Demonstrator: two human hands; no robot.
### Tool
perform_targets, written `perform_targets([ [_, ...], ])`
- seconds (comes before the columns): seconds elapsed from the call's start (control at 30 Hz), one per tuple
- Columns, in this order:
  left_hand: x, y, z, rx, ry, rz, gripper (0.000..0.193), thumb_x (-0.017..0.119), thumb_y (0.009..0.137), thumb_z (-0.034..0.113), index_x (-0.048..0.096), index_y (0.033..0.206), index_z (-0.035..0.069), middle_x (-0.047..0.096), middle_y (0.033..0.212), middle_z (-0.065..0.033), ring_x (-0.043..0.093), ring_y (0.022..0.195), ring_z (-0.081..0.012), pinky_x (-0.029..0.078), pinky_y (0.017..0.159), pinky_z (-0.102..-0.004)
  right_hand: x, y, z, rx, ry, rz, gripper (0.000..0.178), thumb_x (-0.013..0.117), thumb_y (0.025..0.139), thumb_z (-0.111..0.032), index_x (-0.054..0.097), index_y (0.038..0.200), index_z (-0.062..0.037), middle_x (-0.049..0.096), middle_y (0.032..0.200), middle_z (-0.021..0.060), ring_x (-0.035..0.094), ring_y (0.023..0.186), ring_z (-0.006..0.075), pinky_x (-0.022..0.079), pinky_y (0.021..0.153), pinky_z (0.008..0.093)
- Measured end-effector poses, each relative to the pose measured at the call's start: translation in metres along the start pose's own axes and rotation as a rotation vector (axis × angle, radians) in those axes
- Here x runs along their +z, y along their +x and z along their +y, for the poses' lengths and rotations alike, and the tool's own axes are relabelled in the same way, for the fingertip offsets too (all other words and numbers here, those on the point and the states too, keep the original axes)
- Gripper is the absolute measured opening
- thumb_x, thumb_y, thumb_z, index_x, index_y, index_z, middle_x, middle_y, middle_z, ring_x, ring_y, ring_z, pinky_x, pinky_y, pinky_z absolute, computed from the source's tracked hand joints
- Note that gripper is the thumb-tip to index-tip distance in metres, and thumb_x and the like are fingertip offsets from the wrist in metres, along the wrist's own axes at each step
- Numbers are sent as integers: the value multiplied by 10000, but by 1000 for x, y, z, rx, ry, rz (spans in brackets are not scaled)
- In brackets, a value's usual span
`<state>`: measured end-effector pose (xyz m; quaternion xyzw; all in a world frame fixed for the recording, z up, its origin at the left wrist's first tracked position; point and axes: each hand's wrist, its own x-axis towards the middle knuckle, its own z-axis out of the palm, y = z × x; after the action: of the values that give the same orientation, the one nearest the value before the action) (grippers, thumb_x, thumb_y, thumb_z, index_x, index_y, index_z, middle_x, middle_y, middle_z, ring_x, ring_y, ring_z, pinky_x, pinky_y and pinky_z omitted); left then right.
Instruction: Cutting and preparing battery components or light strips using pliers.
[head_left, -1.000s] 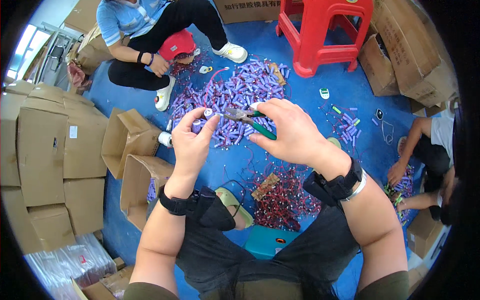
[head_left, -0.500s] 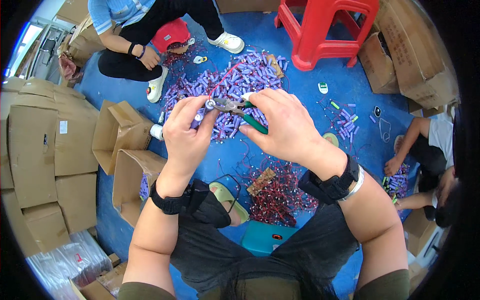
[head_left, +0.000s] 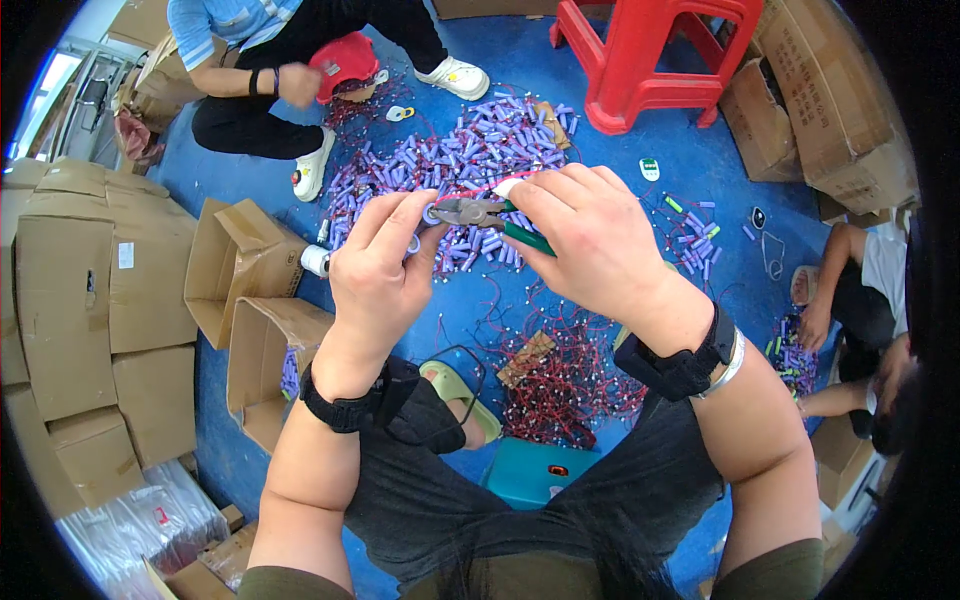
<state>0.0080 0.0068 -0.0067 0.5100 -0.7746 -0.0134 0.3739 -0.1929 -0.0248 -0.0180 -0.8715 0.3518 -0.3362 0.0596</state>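
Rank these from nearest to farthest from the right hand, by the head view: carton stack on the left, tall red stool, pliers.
1. Pliers: held in the right hand.
2. Tall red stool: beyond the hand, slightly right.
3. Carton stack: far left.

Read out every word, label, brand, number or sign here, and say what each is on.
Big carton, upper right: dark printed characters, which I won't copy out.
White label on a left-hand carton: too small to read.
Clear-wrapped bundle, lower left: red mark, not copied out.
Green-and-white device: too small to read.
Pliers and purple cylinders: nothing legible.
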Motion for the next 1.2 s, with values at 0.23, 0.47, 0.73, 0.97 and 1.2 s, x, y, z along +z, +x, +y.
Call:
perform_targets([
  [0.23, 13, -5, -15, -819, -419, -358, 286, 623, 843, 207, 601, 1025, -12, 622, 733, -31, 447, 450, -56, 344, 416, -232, -6, 8, -4, -49, -267, 185, 258, 615, 695, -169, 596, 934, -72, 562, 798, 5, 536, 748, 176, 404, 651, 315],
  [0.47, 2, 2, -17, -1049, -1240, 147, 254, 576, 880, 197, 550, 1058, 18, 636, 859, -89, 376, 416, -26, 264, 377, -176, -6, -3, 1, 151, 26, -216, 415, 698, 694, -255, 555, 1029, -57, 557, 915, 87, 541, 872, 262, 414, 756, 389],
  [0.73, 0, 0, -15, -1108, -1546, 75, 170, 539, 898, 201, 554, 1015, 79, 624, 929, -64, 357, 427, -38, 269, 384, -184, -4, -2, -1, 323, 395, -258, 409, 698, 693, -251, 566, 990, -2, 577, 886, 155, 562, 867, 336, 451, 765, 400],
  [0.97, 0, 2, -12, -1181, -1626, 5, 162, 513, 909, 214, 555, 990, 80, 624, 948, -58, 348, 419, -36, 268, 381, -183, -5, 0, -1, 207, 434, -193, 394, 713, 675, -220, 563, 974, -12, 579, 881, 146, 565, 854, 320, 453, 741, 390],
  [1.2, -1, -2, 5, -1265, -1841, 10, 226, 443, 942, 255, 564, 996, 72, 620, 884, -21, 345, 398, -32, 285, 371, -178, -11, 3, -5, 70, -12, 54, 345, 703, 624, -142, 572, 936, -74, 574, 821, 55, 567, 768, 232, 440, 650, 337],
])
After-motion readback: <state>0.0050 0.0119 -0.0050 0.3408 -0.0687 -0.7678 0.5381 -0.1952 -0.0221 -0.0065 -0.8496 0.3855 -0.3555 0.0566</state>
